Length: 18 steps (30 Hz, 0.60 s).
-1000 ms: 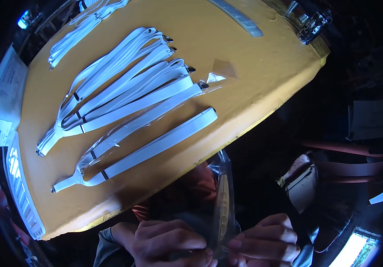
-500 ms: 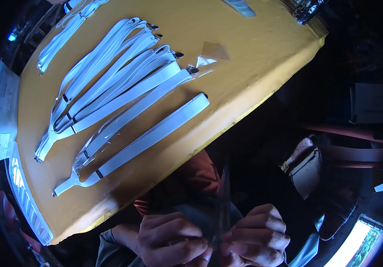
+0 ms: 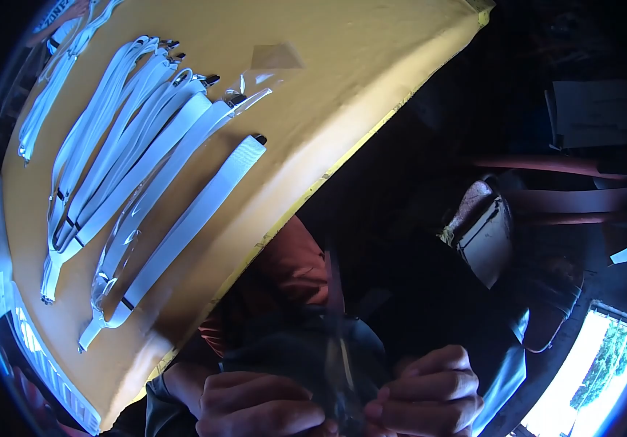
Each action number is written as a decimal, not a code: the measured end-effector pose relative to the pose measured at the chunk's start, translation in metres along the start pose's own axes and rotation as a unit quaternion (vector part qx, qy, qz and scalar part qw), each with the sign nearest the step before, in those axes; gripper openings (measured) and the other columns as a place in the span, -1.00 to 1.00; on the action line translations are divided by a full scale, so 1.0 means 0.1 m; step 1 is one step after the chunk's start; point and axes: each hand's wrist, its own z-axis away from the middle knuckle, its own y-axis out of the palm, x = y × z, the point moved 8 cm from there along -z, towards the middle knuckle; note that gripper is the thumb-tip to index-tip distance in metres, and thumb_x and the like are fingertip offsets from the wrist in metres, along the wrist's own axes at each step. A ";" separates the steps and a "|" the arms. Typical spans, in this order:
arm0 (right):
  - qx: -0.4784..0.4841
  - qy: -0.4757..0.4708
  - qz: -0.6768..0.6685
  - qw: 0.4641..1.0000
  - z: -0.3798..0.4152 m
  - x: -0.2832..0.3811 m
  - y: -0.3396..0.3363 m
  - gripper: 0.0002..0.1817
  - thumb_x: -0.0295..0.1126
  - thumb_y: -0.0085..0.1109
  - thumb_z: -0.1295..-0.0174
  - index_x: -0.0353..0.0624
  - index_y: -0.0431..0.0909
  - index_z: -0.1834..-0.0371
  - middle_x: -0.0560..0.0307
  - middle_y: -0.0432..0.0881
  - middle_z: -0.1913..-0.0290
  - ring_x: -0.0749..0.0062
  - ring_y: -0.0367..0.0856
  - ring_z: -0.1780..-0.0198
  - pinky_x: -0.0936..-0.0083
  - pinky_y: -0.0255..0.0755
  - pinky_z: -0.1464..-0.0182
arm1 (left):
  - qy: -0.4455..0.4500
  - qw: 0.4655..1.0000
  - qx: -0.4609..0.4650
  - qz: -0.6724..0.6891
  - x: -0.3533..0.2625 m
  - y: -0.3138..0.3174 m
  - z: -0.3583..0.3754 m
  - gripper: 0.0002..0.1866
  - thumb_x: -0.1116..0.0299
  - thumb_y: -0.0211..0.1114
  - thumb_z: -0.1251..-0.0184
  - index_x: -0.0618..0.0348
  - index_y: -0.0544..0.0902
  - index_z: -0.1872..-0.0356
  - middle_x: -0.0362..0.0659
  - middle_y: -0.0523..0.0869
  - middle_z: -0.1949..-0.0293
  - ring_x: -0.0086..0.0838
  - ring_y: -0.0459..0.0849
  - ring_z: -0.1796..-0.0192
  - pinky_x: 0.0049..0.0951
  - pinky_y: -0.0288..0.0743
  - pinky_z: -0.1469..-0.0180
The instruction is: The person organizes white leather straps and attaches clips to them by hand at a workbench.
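Observation:
At the bottom of the view, below the table edge, my left hand (image 3: 259,404) and my right hand (image 3: 430,393) are close together with fingers curled. Between them a thin clear plastic piece (image 3: 344,364) stands upright, pinched at its lower part. On the yellow table (image 3: 342,54) lies a white strap (image 3: 197,226) with dark clips, forked at its lower end. Beside it, another white strap (image 3: 160,182) is partly inside clear plastic. A bundle of white straps (image 3: 113,138) lies further left.
More white straps (image 3: 48,98) lie at the table's upper left. A translucent plastic basket (image 3: 51,375) stands by the lower left edge. Pieces of clear film (image 3: 277,57) rest on the table. A stool-like object (image 3: 484,237) and pale sheets (image 3: 597,113) are at the right.
The view has shifted, so the table and straps appear further left. Both hands remain close together at the bottom, slightly lower and a little further apart, with the clear plastic between them.

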 end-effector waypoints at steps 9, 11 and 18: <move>-0.028 0.060 -0.098 0.993 0.25 -0.29 -0.18 -0.74 -0.50 0.34 -0.14 -0.24 0.68 0.08 0.15 0.75 0.39 0.39 0.75 0.36 0.41 0.59 0.21 | -0.067 0.995 -0.053 0.059 0.14 -0.14 0.17 -0.89 0.42 0.37 -0.05 0.22 0.64 0.45 -0.12 0.58 0.57 -0.38 0.59 0.60 -0.48 0.62 0.55; -0.047 0.189 -0.120 0.973 0.45 -0.87 -0.23 -0.68 -0.52 0.24 -0.18 -0.20 0.67 -0.03 0.13 0.77 0.26 0.32 0.75 0.26 0.36 0.56 0.05 | -0.134 0.987 -0.037 0.081 0.32 -0.42 0.38 -0.81 0.40 0.31 -0.15 0.29 0.51 0.33 -0.05 0.51 0.46 -0.46 0.47 0.55 -0.49 0.39 0.54; 0.118 0.605 -0.190 0.764 2.88 -2.89 0.44 -0.49 -0.45 0.26 -0.18 -0.18 0.55 -0.27 0.01 0.66 -0.13 0.32 0.56 -0.23 0.29 0.42 -0.32 | -0.349 0.916 -0.198 0.004 0.52 -1.69 1.04 -0.77 0.32 0.20 -0.24 0.29 0.41 0.28 -0.11 0.45 0.42 -0.51 0.46 0.52 -0.51 0.45 0.58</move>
